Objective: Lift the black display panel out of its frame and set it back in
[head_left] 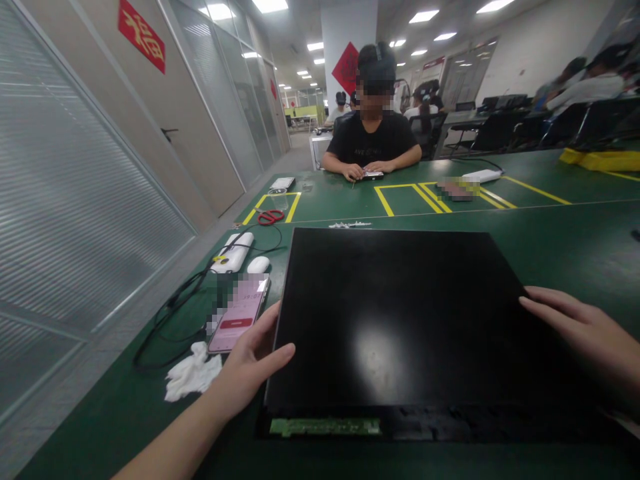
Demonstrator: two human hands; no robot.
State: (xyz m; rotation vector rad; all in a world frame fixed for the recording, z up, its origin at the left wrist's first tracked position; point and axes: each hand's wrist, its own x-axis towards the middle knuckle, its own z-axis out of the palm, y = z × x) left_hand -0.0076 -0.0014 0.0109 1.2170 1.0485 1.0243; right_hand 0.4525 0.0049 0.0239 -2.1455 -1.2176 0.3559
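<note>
A large black LCD screen panel (400,300) lies in front of me, with a green circuit board strip (325,427) along its near edge. My left hand (253,353) grips the panel's left edge, thumb on the front face and fingers passing behind the edge. On the opposite side my right hand (575,327) holds the right edge, its fingertips at the rim. A pale light reflection shows on the dark surface. Whether the panel rests flat or is slightly raised, I cannot tell.
Left of the panel are a smartphone (240,313), crumpled white tissue (193,372), a white power bank (233,253), a white earbud case (259,265) and black cables (173,303). Red-handled scissors (271,217) lie farther back. Across the green table (590,233) sits a person (373,140) handling a small object.
</note>
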